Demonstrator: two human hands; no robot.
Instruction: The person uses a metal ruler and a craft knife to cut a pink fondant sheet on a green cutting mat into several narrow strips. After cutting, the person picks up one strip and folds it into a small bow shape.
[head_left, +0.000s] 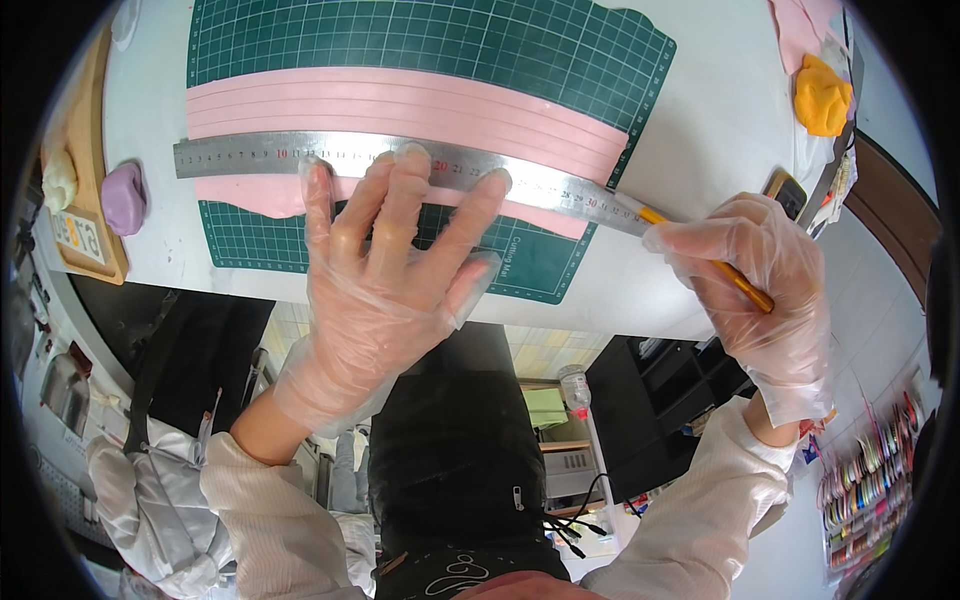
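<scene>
A flat pink sheet of clay-like material (405, 97), scored with long parallel lines, lies across a green cutting mat (360, 37). Over its lower part rests a steel ruler (255, 154). My left hand (382, 247), in a clear plastic glove, presses the ruler down with spread fingertips. My right hand (750, 277), also gloved, grips a thin tool with an orange and white handle (739, 285). The tool's far end is at the ruler's upper edge, by the sheet's right end; its tip is too small to make out.
A purple lump of clay (124, 199) sits beside a wooden tray (112, 259) at the left, with a cream lump (58, 180) on the tray. At the right are an orange lump (823, 95), pink material (799, 30) and a phone-like object (785, 195). The table's front edge runs below the mat.
</scene>
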